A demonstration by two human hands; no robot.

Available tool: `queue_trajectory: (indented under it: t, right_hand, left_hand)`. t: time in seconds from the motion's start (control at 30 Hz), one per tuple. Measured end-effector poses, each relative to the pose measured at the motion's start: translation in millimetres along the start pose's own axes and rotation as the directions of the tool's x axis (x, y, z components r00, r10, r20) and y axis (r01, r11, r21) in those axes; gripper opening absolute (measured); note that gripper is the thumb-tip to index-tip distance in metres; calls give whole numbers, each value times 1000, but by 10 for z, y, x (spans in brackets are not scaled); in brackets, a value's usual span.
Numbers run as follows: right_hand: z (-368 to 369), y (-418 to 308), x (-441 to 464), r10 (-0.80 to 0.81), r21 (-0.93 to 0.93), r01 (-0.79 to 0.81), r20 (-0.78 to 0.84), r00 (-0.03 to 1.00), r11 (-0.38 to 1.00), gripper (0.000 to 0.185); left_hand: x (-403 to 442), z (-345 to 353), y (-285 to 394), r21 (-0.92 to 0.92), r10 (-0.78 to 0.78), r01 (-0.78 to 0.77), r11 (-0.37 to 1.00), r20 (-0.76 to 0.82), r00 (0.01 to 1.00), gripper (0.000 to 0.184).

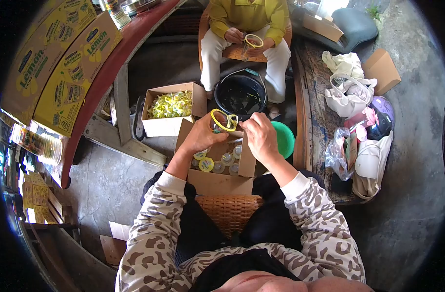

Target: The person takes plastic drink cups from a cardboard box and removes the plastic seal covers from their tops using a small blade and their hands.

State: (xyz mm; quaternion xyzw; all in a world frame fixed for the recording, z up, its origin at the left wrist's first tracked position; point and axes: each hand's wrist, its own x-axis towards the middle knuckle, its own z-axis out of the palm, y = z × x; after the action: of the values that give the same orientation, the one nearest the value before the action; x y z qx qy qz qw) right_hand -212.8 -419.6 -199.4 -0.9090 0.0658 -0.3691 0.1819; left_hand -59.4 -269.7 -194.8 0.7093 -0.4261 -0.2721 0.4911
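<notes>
My left hand [203, 135] is wrapped round a clear plastic cup with a yellow rim [223, 120], its mouth tilted toward me. A pale yellow strip [231, 119] curls off the right side of that rim. Close by, my right hand [261, 137] is closed in a pinch; a thin dark piece shows at its fingertips, too small to name. Below both hands stands an open cardboard box [222, 185] with several clear cups [227, 158] inside. One cup in it has a yellow printed lid [206, 164].
A carton of yellow strips [170, 104] and a black bucket [239, 95] stand ahead, with a green basin [283, 139] at right. Opposite sits a person [247, 29] holding a yellow-rimmed cup [253, 42]. Lemon cartons [69, 87] line the red-edged table; bags [351, 100] lie right.
</notes>
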Motion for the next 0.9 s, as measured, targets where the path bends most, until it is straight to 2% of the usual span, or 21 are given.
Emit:
queue_trajectory:
  t: [0.03,0.1,0.13,0.2,0.23,0.33,0.4,0.47,0.5,0.53,0.6,0.7,0.77,0.8,0.83,0.9]
  right_hand:
    - [-12,-8,8,-3,2,3,1,1000,1000,9]
    - [-64,-28,-2,-127,-119,130,31,991,984,10]
    - [-80,-63,-6,-142,-134,144,27,990,980,10]
    - [-62,-68,-15,-138,-122,138,9,990,983,10]
    - [-50,-63,-5,-142,-107,141,-9,990,984,9]
    - [-41,-78,10,-146,-81,143,-35,989,986,10]
    - [-36,-85,2,-145,-77,141,-43,989,987,10]
    - [-12,-65,-24,-141,-138,142,16,990,980,9]
    - [-12,-66,-19,-140,-143,140,13,990,980,9]
    - [-12,-72,-17,-103,-123,105,25,994,987,8]
    - [-11,-41,-7,-72,-106,76,36,997,991,8]
    - [45,72,-8,203,208,-221,106,973,953,12]
    - [10,173,-5,256,258,-282,130,958,924,11]
    - [-50,176,16,288,278,-323,159,944,905,9]
    - [-97,189,32,278,277,-312,157,948,909,9]
    - [-171,213,41,347,332,-398,206,915,855,9]
  left_hand:
    - [2,-4,-23,0,-1,1,1000,-3,1000,43]
    - [14,12,-46,-172,-29,45,984,94,995,42]
    - [7,2,-37,-173,-29,46,984,98,995,42]
    - [-14,-49,11,-268,-129,176,947,185,974,40]
    - [-20,-59,31,-267,-126,173,948,186,975,40]
    - [-64,-90,47,-430,-175,257,865,222,959,36]
    - [-52,-115,24,-390,-175,271,880,264,948,34]
    - [-13,-85,-33,-349,-172,281,894,311,935,33]
    - [5,-52,-53,-354,-173,285,891,316,933,38]
    - [10,-26,-74,-358,-175,291,887,322,930,44]
    - [7,-10,-52,-349,-137,245,904,306,942,44]
    - [9,4,-32,-311,-88,169,935,259,962,47]
    - [44,17,-76,-291,-3,40,956,128,992,52]
    - [75,-20,-71,-217,-9,33,976,110,994,52]
    - [94,-24,-91,-218,-2,25,976,101,995,52]
    - [124,-2,-127,-217,47,-45,975,6,999,53]
